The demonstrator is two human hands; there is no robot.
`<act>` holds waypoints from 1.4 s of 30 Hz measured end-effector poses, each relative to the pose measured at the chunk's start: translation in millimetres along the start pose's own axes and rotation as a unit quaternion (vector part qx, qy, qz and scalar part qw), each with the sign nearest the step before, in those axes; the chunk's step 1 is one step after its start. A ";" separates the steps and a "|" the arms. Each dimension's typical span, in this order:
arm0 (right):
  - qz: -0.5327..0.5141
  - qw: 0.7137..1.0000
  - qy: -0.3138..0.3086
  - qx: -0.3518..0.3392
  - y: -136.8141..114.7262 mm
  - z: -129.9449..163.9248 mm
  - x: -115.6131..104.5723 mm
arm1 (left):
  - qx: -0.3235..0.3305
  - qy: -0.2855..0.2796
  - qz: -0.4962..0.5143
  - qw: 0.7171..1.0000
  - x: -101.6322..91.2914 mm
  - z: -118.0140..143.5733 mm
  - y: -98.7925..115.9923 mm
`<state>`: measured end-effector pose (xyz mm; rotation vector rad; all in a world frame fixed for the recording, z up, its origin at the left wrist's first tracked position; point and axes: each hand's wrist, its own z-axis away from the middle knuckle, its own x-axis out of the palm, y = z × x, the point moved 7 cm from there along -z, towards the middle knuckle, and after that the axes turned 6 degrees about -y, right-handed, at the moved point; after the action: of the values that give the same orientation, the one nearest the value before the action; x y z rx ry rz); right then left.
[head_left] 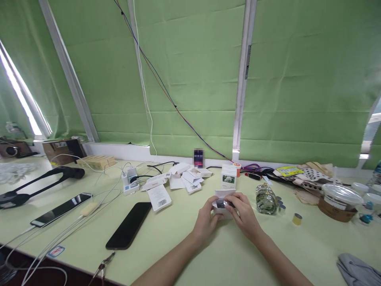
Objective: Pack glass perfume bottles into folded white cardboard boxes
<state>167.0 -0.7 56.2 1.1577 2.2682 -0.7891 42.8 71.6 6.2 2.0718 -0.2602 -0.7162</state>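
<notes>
Both of my hands meet over a small white open box (222,197) on the pale green table (184,238). My left hand (205,221) grips the box from the left. My right hand (245,212) holds its right side, fingers at a small dark item (220,203) inside the opening. A second white box with a flower picture (229,176) stands upright just behind. A glass bottle (264,198) lies on its side to the right of my right hand.
A black phone (130,225) lies to the left, with another phone (61,209) on a cable further left. Flattened white cartons (184,178) lie behind. A lidded plastic cup (337,201), several small caps and a grey cloth (357,271) sit at the right.
</notes>
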 end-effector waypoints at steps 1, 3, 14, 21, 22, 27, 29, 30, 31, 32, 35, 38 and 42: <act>0.004 1.000 -0.004 -0.001 -0.3 -0.1 1.1 | -0.004 0.002 0.000 1.000 -0.1 0.4 -0.2; 0.015 1.000 -0.014 -0.003 -0.9 -0.3 3.6 | -0.010 0.005 0.003 1.000 -0.1 1.2 0.2; 0.058 0.998 -0.001 -0.008 -1.6 -1.6 4.5 | -0.020 0.001 0.097 0.995 5.5 -1.0 6.5; 0.062 0.998 0.027 0.019 6.8 -1.4 -0.9 | -0.038 0.019 0.116 0.992 4.0 -5.1 0.6; 0.057 0.998 0.023 0.020 8.3 -0.2 0.4 | -0.042 0.024 0.126 0.991 3.6 -6.0 -0.8; -0.047 0.990 0.087 0.104 33.9 10.0 -3.5 | -0.053 0.038 0.158 0.985 2.2 -8.4 -5.6; -0.149 0.958 0.151 0.193 56.9 17.8 -7.8 | -0.049 0.032 0.150 0.987 1.7 -7.9 -4.5; -0.207 0.934 0.172 0.235 68.0 21.6 -7.2 | -0.045 0.027 0.142 0.989 1.5 -7.5 -3.3; -0.261 0.910 0.183 0.267 76.9 24.4 -5.1 | -0.042 0.020 0.132 0.990 1.4 -7.0 -2.0; -0.301 0.891 0.182 0.288 82.8 25.7 -2.4 | -0.041 0.014 0.123 0.992 1.3 -6.7 -0.8; -0.397 0.856 0.130 0.305 84.2 21.7 9.0 | -0.044 -0.003 0.107 0.993 1.4 -6.4 0.9; -0.529 0.783 0.069 0.319 72.4 17.3 24.8 | -0.046 -0.010 0.110 0.993 1.5 -7.0 0.5; -0.573 0.751 0.040 0.326 59.1 14.8 30.3 | -0.041 -0.010 0.117 0.992 2.0 -6.3 -0.1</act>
<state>202.3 34.6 10.0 -0.2388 2.7289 -2.1140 48.0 75.2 8.0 1.9170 -0.4685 -0.5955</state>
